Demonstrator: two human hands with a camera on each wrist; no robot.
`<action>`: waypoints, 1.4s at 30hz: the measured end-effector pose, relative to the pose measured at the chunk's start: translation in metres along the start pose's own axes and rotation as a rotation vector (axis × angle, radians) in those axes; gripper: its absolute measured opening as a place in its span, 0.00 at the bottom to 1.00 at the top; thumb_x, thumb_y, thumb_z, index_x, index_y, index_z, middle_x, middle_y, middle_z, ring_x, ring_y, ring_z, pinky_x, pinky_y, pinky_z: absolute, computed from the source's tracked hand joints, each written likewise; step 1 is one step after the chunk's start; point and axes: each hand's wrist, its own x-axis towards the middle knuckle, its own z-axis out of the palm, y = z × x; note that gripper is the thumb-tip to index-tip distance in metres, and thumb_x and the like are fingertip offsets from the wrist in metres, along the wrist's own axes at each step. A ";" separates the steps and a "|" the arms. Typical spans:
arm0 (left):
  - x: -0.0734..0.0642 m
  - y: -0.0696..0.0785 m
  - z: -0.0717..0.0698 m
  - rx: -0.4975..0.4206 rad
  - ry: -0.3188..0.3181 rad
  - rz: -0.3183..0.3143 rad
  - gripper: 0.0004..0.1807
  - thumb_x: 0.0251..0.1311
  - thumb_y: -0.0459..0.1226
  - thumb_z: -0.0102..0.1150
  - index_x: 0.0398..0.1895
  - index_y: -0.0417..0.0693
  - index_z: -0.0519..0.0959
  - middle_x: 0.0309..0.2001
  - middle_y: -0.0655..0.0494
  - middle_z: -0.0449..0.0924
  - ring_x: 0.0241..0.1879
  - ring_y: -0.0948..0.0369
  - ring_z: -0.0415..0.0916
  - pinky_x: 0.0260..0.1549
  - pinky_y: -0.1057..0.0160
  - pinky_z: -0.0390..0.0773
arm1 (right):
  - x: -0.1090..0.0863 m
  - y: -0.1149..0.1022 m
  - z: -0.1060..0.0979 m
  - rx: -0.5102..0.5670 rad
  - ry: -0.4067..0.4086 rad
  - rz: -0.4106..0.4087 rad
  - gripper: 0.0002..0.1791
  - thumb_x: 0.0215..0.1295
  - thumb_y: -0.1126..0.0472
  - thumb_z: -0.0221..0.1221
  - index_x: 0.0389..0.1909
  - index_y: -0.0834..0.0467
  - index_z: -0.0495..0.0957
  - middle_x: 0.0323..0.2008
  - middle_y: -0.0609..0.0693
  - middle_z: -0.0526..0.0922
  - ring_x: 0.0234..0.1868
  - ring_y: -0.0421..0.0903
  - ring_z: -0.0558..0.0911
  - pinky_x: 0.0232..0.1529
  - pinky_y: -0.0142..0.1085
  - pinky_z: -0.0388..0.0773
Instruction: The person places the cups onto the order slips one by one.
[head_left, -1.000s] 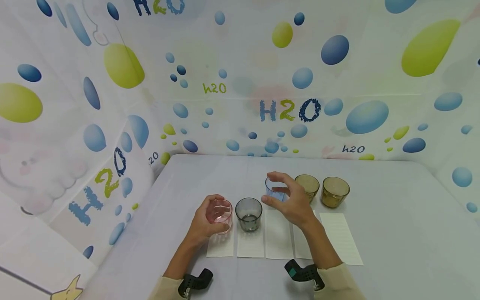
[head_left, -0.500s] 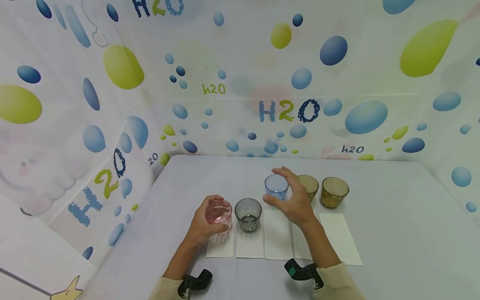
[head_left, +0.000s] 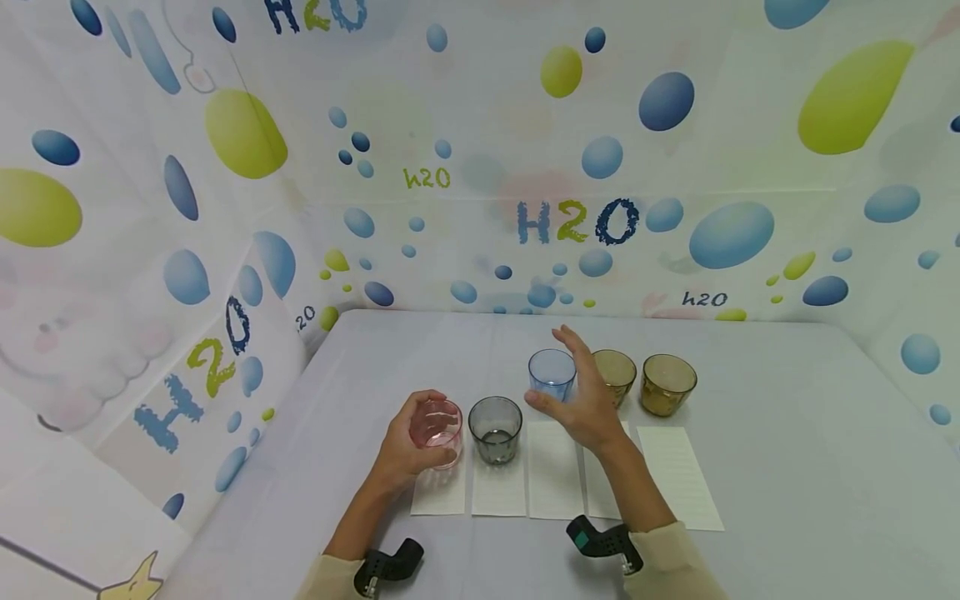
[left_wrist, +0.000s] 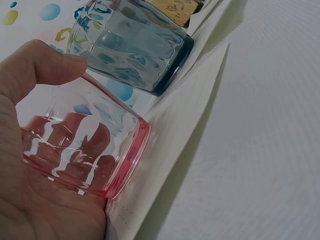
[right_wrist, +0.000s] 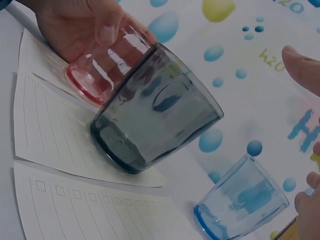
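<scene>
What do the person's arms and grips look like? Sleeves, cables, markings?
Left grip and right grip are ungloved. Forearms bare below a beige left sleeve and a matching right sleeve. Each wrist has an angular black device: left device, right device, the latter with a small green patch. No cables visible.

Head view forward and down over table [head_left: 810,433], wrist views close, right one facing leftward, both sharing pink glass [left_wrist: 112,147]
</scene>
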 end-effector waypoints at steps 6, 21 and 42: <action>0.000 0.000 0.000 -0.001 0.002 -0.006 0.41 0.41 0.23 0.69 0.65 0.40 0.66 0.58 0.39 0.78 0.59 0.42 0.76 0.58 0.57 0.79 | 0.000 0.003 0.001 -0.003 0.020 0.006 0.52 0.56 0.51 0.72 0.79 0.50 0.55 0.80 0.52 0.53 0.79 0.57 0.52 0.72 0.67 0.51; -0.001 -0.002 0.000 0.009 0.008 -0.009 0.41 0.43 0.23 0.69 0.65 0.40 0.66 0.58 0.39 0.78 0.58 0.41 0.76 0.56 0.58 0.80 | 0.002 0.017 0.007 0.046 -0.023 0.060 0.49 0.64 0.52 0.66 0.80 0.51 0.49 0.82 0.54 0.42 0.81 0.59 0.43 0.74 0.67 0.42; 0.000 -0.002 0.000 0.015 0.004 -0.010 0.42 0.42 0.23 0.69 0.66 0.37 0.65 0.59 0.40 0.78 0.59 0.43 0.76 0.57 0.57 0.79 | 0.003 0.031 0.017 0.021 -0.037 0.076 0.49 0.68 0.53 0.64 0.81 0.49 0.44 0.82 0.53 0.40 0.81 0.56 0.41 0.75 0.64 0.42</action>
